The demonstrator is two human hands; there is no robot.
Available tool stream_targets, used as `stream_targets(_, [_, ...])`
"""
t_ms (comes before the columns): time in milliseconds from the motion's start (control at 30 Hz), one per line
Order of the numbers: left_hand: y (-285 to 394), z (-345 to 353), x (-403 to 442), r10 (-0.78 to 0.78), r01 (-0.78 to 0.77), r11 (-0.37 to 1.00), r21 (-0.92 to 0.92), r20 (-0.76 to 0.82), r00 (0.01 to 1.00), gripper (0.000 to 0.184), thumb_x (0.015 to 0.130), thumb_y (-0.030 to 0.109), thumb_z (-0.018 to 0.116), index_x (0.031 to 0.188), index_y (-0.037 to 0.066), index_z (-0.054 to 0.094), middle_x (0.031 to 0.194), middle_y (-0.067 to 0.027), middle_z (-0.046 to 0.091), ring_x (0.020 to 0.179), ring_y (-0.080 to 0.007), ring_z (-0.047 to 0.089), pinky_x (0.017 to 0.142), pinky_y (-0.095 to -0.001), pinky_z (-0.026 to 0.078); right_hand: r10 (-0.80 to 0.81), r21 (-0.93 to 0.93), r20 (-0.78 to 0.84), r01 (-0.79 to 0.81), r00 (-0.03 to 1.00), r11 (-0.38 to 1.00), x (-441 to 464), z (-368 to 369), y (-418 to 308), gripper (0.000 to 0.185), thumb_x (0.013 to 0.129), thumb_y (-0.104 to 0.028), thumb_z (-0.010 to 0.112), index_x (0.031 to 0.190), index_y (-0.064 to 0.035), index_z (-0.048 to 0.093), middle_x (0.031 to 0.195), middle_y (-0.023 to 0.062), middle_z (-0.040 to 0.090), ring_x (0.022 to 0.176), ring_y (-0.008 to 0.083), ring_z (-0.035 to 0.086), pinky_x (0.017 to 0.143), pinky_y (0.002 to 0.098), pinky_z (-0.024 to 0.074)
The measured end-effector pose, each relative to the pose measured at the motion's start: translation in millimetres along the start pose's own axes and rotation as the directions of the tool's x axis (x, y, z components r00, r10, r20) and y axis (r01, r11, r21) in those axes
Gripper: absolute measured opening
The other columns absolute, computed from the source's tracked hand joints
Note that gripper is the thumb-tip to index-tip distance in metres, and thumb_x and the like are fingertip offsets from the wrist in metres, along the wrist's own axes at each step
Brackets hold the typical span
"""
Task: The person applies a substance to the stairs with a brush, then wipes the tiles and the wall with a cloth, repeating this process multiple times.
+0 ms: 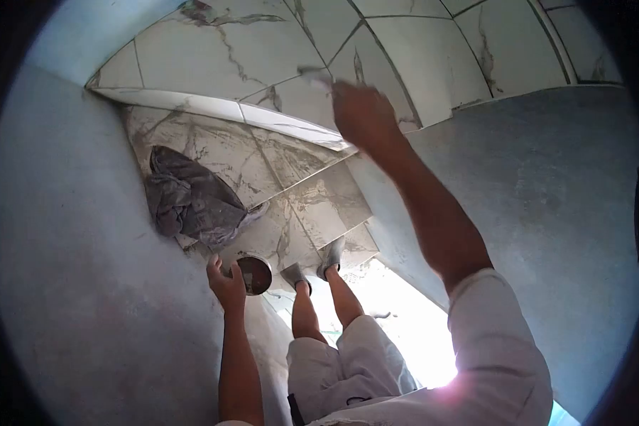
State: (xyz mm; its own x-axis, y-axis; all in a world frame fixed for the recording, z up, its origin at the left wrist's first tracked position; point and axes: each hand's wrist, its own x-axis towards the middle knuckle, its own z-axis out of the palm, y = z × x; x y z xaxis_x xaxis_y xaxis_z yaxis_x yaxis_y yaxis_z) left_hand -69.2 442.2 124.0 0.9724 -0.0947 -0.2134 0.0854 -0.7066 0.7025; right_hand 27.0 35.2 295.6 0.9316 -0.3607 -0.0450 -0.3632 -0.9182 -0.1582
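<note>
My right hand (pixel 366 117) is raised over the white marbled tiles, closed around the handle of a small flat tool (pixel 315 75). Motion blurs the tool, so its exact kind does not show. Lower down, near the left wall, my left hand (pixel 227 282) has its thumb and fingers apart, with nothing visible between them. Just right of its thumb is a round container (pixel 254 275) with a pale rim and a dark brown inside. The thumb overlaps the container's edge; whether they touch is unclear. A crumpled dark grey cloth (pixel 195 200) lies beyond that hand.
A tiled ledge (pixel 284 128) with a white front edge crosses ahead, above dirty, smeared floor tiles (pixel 319 202). Plain grey walls stand on the left (pixel 85 234) and right (pixel 518 184). My shod feet (pixel 331 257) are on the lower tiles, beside bright light.
</note>
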Motion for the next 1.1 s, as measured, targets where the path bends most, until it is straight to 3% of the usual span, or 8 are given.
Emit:
stream_targets(133, [4.0,5.4,-5.3,0.001,-0.004,0.999,0.046,0.057,0.998,0.044,0.084,0.008,0.065,0.122,-0.006,0.049,0.122,-0.0245,0.054,0.113,-0.0364,0.057,0.098,-0.0432,0.046,0.068,-0.133,-0.003,-0.068,0.998,0.989,7.3,56.7,17.7,0.019,0.084,-0.011,0.053,0.099,-0.0034,0.060,0.083,0.0205,0.067,0.077,0.0376,0.067,0.069,0.0493,0.0530])
stream_targets(300, [5.9,8.9,6.8,-0.094,0.098,0.988,-0.116,0.037,0.995,0.046,0.085,0.015,0.062,0.124,-0.007,0.049,0.117,-0.0257,0.056,0.112,-0.0371,0.057,0.098,-0.0427,0.044,0.313,-0.232,0.368,-0.239,0.875,0.943,-146.6,16.9,21.3,0.055,0.090,-0.017,0.054,0.142,-0.0107,0.037,0.102,0.0224,0.066,0.089,0.0405,0.065,0.083,0.0525,0.0504])
stream_targets(367, [-12.4,16.7,21.9,-0.071,0.072,0.995,-0.067,0.017,0.997,0.045,0.085,0.015,0.062,0.123,-0.007,0.050,0.117,-0.0262,0.056,0.111,-0.0377,0.057,0.098,-0.0434,0.044,0.401,-0.108,0.309,-0.387,0.863,0.916,-138.9,-17.6,-4.0,0.034,0.089,-0.011,0.051,0.122,-0.0063,0.059,0.105,0.0217,0.065,0.093,0.0362,0.066,0.079,0.0513,0.0514])
stream_targets(433, [-11.4,21.5,37.3,-0.062,0.062,0.984,-0.168,0.004,0.998,0.047,0.084,0.017,0.064,0.123,-0.007,0.050,0.118,-0.0263,0.056,0.111,-0.0379,0.056,0.098,-0.0438,0.043,0.079,-0.063,0.099,-0.073,0.992,0.995,-90.9,-10.2,-9.1,0.025,0.087,-0.010,0.052,0.109,-0.0015,0.063,0.096,0.0228,0.066,0.088,0.0357,0.067,0.077,0.0498,0.0520])
stream_targets(533, [-11.2,23.4,53.6,-0.003,0.003,1.000,-0.006,-0.025,1.000,0.049,0.084,0.020,0.065,0.123,-0.007,0.050,0.118,-0.0248,0.057,0.115,-0.0371,0.054,0.100,-0.0439,0.040,0.261,-0.126,0.144,-0.244,0.955,0.962,-36.3,32.5,9.9,0.020,0.086,-0.010,0.053,0.100,0.0007,0.063,0.087,0.0226,0.067,0.083,0.0366,0.068,0.075,0.0490,0.0523])
stream_targets(800, [-5.3,4.2,154.1,0.144,0.010,0.910,0.416,-0.337,0.930,0.084,0.075,0.056,0.072,0.143,0.017,0.040,0.145,-0.0342,0.024,0.131,-0.0508,0.030,0.103,-0.0593,0.032,0.123,-0.128,0.131,-0.106,0.984,0.986,-129.4,-17.2,-3.3,0.023,0.091,-0.017,0.052,0.107,-0.0066,0.063,0.082,0.0215,0.067,0.073,0.0394,0.067,0.066,0.0499,0.0542])
stream_targets(933, [15.7,12.2,197.5,-0.152,0.288,0.785,0.548,-0.280,0.948,0.102,0.070,0.074,0.065,0.150,0.023,0.028,0.147,-0.0297,0.025,0.130,-0.0509,0.033,0.099,-0.0588,0.037,0.009,-0.089,-0.059,-0.014,0.998,0.996,15.6,12.8,-2.4,0.019,0.090,-0.018,0.053,0.098,-0.0063,0.065,0.077,0.0192,0.067,0.068,0.0385,0.066,0.063,0.0480,0.0545])
stream_targets(1100, [-51.7,30.0,213.6,-0.192,0.291,0.754,0.589,-0.227,0.955,0.092,0.076,0.066,0.067,0.149,0.023,0.030,0.143,-0.0230,0.032,0.117,-0.0469,0.046,0.091,-0.0528,0.044,0.167,-0.332,0.336,-0.049,0.927,0.942,-79.7,13.2,33.2,0.021,0.086,-0.019,0.054,0.098,-0.0073,0.066,0.094,0.0205,0.067,0.092,0.0348,0.066,0.078,0.0475,0.0535])
